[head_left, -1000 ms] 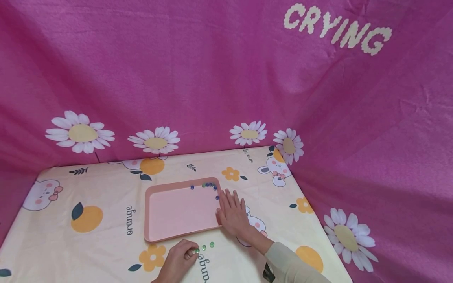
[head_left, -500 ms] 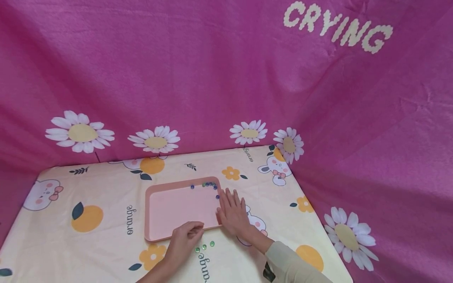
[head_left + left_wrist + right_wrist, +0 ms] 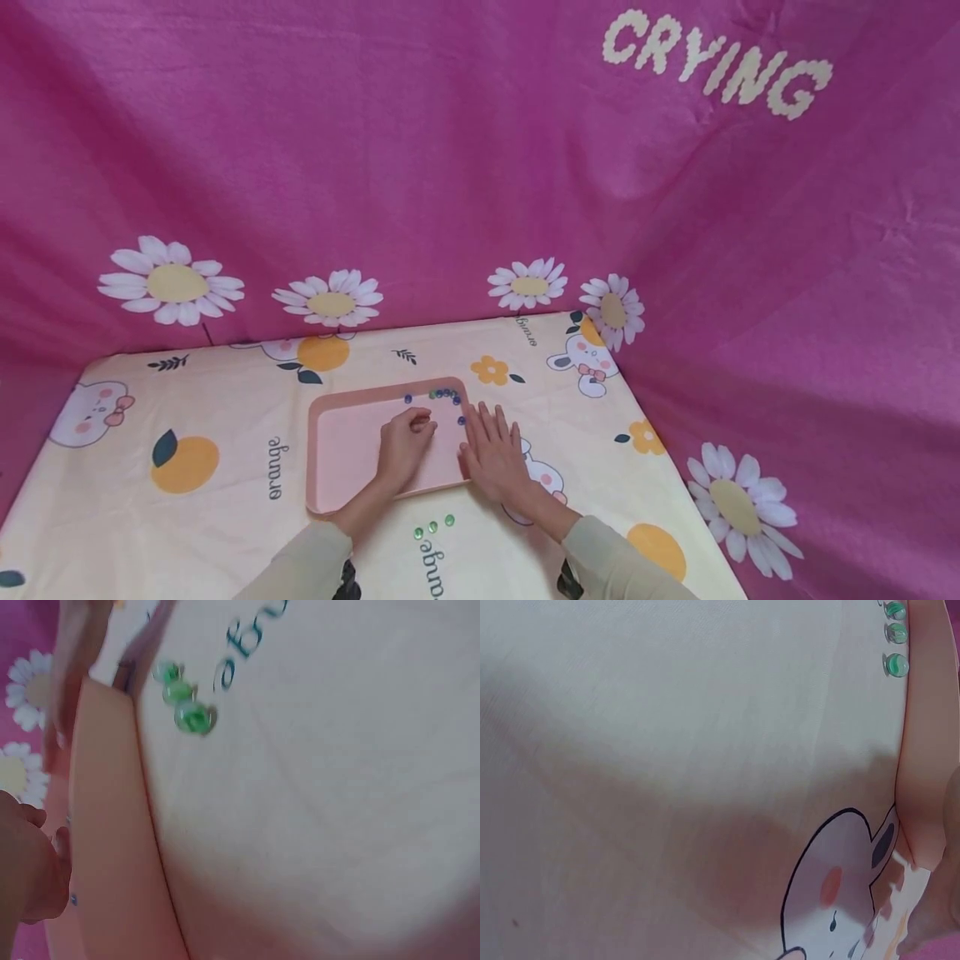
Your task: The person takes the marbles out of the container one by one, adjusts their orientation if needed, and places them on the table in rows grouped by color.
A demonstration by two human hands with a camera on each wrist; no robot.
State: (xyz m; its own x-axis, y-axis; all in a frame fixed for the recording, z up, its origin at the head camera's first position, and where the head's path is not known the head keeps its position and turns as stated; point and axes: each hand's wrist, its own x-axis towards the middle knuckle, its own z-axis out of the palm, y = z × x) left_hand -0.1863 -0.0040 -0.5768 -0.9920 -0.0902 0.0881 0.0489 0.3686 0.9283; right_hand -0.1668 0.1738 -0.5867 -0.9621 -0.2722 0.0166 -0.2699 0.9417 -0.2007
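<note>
Over the pink tray [image 3: 348, 458] reaches my left hand [image 3: 405, 446], fingers loosely bent and nothing visible between thumb and forefinger. My right hand [image 3: 497, 458] lies with straight fingers along the tray's right rim. Inside the tray, blue marbles [image 3: 457, 400] and a green marble [image 3: 432, 395] cluster at the far right corner. One blue marble [image 3: 408, 399] sits apart by the far wall, just beyond the left fingertips. Three green marbles [image 3: 193, 718] form a slanting row on the cloth before the tray. They also show in the right wrist view, as the nearest marble [image 3: 896, 665] does.
A cream tablecloth [image 3: 240, 533] printed with oranges, flowers and rabbits covers the table. Pink curtains [image 3: 420, 167] with daisies rise behind it and on both sides. The tray's raised near wall [image 3: 112, 825] stands between the left hand and the row.
My left hand has let go of the leftmost green marble in the row and moved forward over the tray. The right hand has stayed at the rim.
</note>
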